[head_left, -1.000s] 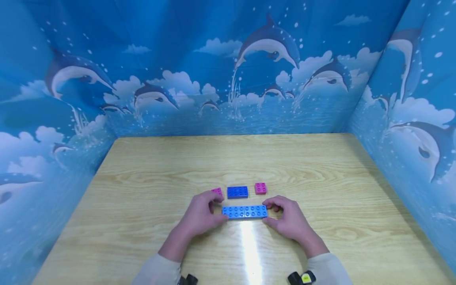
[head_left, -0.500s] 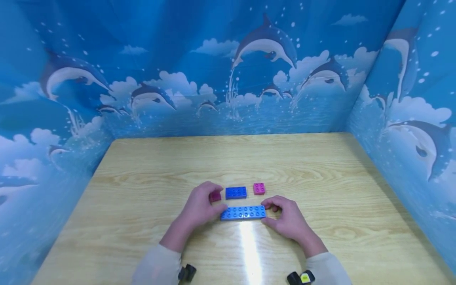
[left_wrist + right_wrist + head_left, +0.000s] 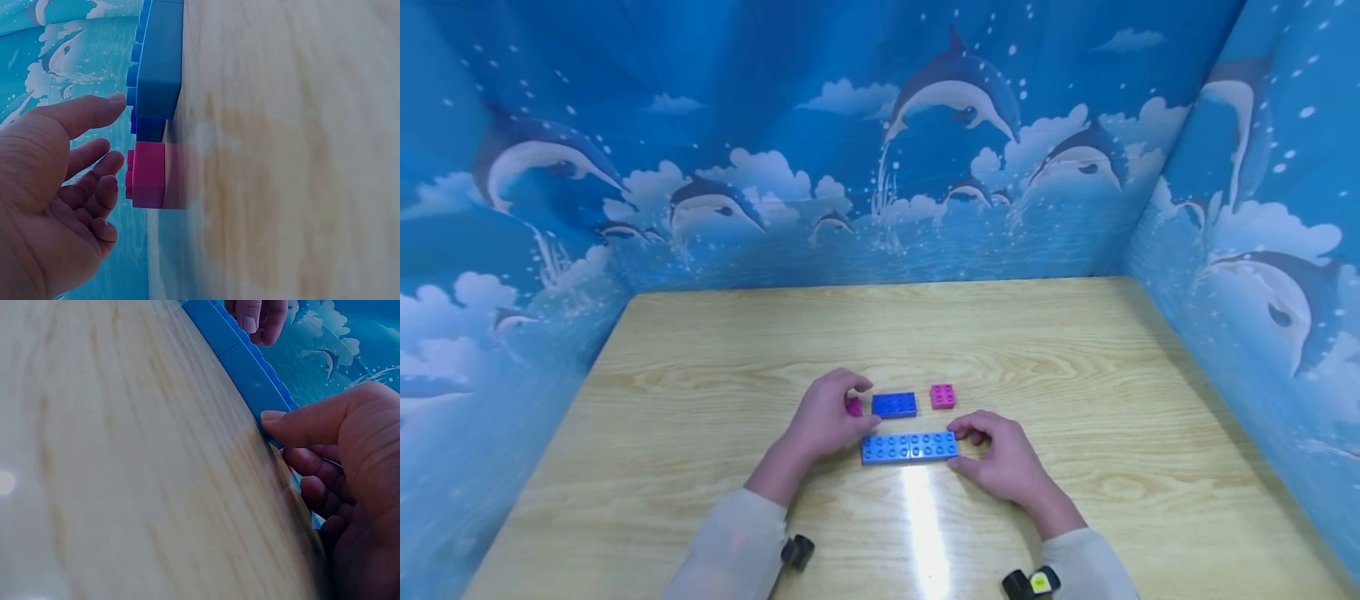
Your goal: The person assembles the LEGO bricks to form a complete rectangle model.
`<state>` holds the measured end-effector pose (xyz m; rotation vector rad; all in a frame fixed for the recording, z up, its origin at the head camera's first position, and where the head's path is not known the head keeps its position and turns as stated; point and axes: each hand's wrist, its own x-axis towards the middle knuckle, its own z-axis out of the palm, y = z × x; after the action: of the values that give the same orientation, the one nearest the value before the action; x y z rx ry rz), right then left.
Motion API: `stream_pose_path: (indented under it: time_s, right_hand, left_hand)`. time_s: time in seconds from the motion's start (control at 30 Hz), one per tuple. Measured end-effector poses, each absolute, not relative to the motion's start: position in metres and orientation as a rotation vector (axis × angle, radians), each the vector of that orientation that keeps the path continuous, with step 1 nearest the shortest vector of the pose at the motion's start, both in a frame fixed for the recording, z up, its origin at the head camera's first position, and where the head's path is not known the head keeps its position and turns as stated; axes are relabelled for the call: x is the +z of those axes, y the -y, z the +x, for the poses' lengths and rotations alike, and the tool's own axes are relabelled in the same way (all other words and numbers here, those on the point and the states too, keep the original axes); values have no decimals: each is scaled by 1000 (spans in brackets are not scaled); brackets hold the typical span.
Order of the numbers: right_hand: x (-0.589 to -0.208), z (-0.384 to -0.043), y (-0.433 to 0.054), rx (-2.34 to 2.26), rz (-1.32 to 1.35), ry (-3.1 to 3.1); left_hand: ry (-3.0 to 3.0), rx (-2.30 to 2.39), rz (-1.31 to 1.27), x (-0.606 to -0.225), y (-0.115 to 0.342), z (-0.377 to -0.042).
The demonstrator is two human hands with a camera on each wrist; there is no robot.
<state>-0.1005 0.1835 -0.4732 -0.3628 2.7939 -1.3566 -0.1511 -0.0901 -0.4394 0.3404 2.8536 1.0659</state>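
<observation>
Pinching the right end of a row of two light-blue eight-stud toy bricks (image 3: 910, 448) with the right hand (image 3: 1000, 457), thumb at the near corner, fingertips at the far one. Lying flat on the wood-grain table (image 3: 737, 350), studs up, end to end; impossible to tell whether locked together. Reaching about a magenta four-stud brick (image 3: 148, 176) with the left hand (image 3: 829, 415), thumb spread away from loosely bent fingers, apparently without any grip.

Probably light, stiff, hard to break, and glossy enough to slide on the smooth tabletop. For the magenta one, best held by opposite side walls, below the studs; for the row, by both ends, as likely to part at the seam.

In the way: a dark-blue eight-stud brick (image 3: 894, 406), near the magenta one's right side, behind the row. Farther right, well apart from the left hand, another magenta brick (image 3: 943, 396).
</observation>
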Motion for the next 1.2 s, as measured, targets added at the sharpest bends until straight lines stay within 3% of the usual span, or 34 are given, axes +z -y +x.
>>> stream_pose_path:
  time_s: [1.2]
  right_hand:
    - [-475, -102, -185, -1346, -386, -2800]
  left_hand:
    - [-2847, 926, 452, -450, 88, -171]
